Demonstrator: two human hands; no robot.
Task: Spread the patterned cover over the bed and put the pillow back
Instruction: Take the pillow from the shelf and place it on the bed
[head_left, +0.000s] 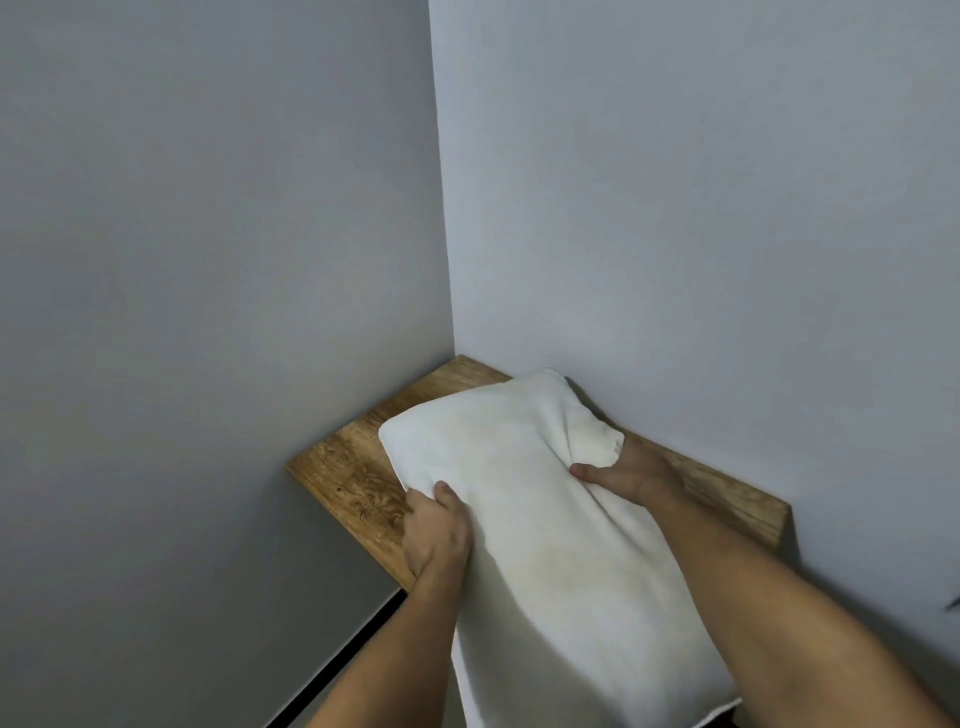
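Note:
A white pillow (540, 519) lies lengthwise over a wooden shelf (353, 478) in the corner of the room, its near end reaching down toward me. My left hand (436, 535) grips the pillow's left edge, thumb on top. On the right side my right hand (631, 475) pinches a bunched fold of the pillow, thumb pressed into the fabric. Neither the patterned cover nor the bed is in view.
Two plain grey walls (675, 208) meet at the corner behind the shelf. A dark strip (358, 644) runs along the foot of the left wall below the shelf. The shelf's right end (774, 519) stops against the right wall.

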